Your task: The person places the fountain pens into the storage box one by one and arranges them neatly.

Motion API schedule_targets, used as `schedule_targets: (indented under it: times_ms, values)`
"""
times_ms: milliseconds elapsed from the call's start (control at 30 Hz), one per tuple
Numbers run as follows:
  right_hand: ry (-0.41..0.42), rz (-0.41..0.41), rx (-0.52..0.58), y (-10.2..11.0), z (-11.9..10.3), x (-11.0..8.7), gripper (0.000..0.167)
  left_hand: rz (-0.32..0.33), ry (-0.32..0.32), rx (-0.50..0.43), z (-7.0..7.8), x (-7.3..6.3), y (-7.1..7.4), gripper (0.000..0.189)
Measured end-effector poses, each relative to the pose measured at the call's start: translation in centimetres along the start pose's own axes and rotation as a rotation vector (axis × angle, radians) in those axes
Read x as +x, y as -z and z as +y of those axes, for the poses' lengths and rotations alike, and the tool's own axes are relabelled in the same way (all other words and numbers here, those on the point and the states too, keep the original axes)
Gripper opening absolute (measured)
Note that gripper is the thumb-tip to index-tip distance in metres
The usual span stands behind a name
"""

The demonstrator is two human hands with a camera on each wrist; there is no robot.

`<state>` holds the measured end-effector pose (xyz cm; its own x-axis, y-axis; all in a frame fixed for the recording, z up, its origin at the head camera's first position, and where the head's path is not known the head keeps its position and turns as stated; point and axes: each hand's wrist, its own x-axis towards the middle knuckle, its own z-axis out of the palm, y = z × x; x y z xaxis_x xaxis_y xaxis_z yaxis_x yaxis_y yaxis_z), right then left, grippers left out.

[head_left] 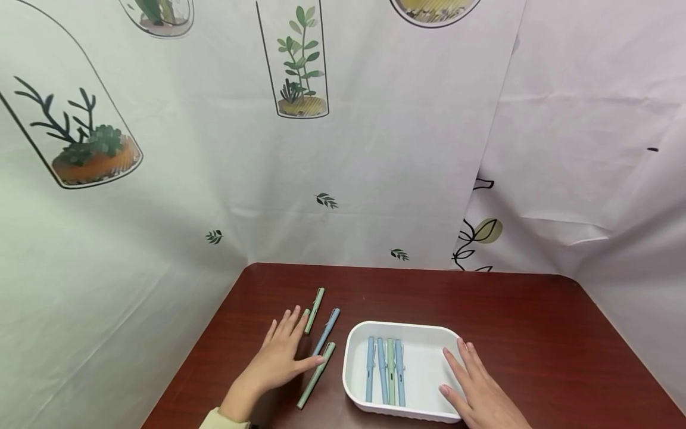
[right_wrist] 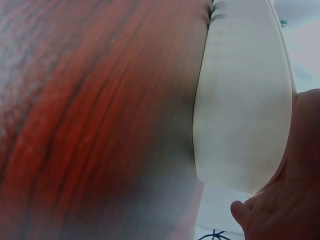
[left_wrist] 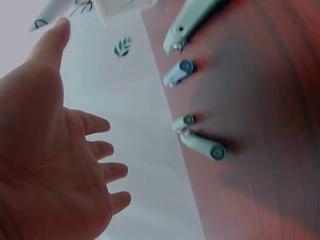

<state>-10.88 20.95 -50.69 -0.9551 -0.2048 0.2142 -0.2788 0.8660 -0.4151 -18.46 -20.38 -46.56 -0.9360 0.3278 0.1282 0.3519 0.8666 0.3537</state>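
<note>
Tray: white (head_left: 423,363), toward the near side of the table (head_left: 536,333), right of the loose pens.
Tray pens: left to right, two blue pens (head_left: 370,372), one green pen (head_left: 391,375) and another blue pen (head_left: 400,375), side by side in the tray's left half.
Loose pens: a far green pen (head_left: 315,311), a half-hidden green pen (head_left: 307,311) by the left fingertips, a loose blue pen (head_left: 326,330) and a near green pen (head_left: 316,376).
Left hand: (head_left: 280,359) fingers extended, thumb spread, gripping nothing; its thumb overlaps the near green pen from above (contact there cannot be told).
Right hand: (head_left: 479,390) fingers extended at the tray's right rim, grasping nothing; whether it touches is unclear.
Backdrop: white plant-printed cloth (head_left: 386,161) behind the table.
</note>
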Motion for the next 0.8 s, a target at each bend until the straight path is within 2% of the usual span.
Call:
schedule_targets:
  times_ms: [167, 400, 800]
  values:
    - [-0.001, 0.000, -0.003, 0.0, 0.0, 0.0, 0.069, 0.021, 0.014, -0.006, -1.1, 0.3, 0.1, 0.094]
    - [0.000, 0.002, 0.004, 0.0, 0.0, -0.1, 0.069, 0.045, 0.049, -0.012, -2.2, 1.1, -0.7, 0.084]
    - [0.004, 0.011, 0.002, -0.2, 0.1, -0.1, 0.069, 0.017, 0.150, -0.017, -3.6, 2.5, -1.8, 0.079]
